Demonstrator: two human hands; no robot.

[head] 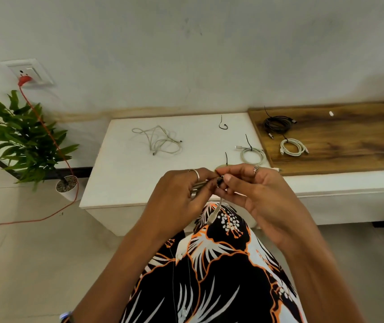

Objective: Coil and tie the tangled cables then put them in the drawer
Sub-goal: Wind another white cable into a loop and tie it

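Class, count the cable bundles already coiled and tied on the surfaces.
3: a black bundle and a white bundle on the wooden top, another white one on the white cabinet.

- White cabinet top [125, 169] — I read it as a smooth, matt painted board.
- Wooden slab [349, 145] — dark-stained, visible grain, slight sheen.
- Loose white cable [157, 142] — smooth plastic sheath, matt.
- Black coiled cable [277, 124] — looks like a dull, possibly braided jacket; I cannot tell which.
- Black cable tie [222, 124] — thin plastic.
- Ring [196, 174] on my left hand [181, 194] — polished metal.
- Printed garment [221, 264] — soft matt cloth.
- Wall [186, 54] — matt paint, faintly scuffed.
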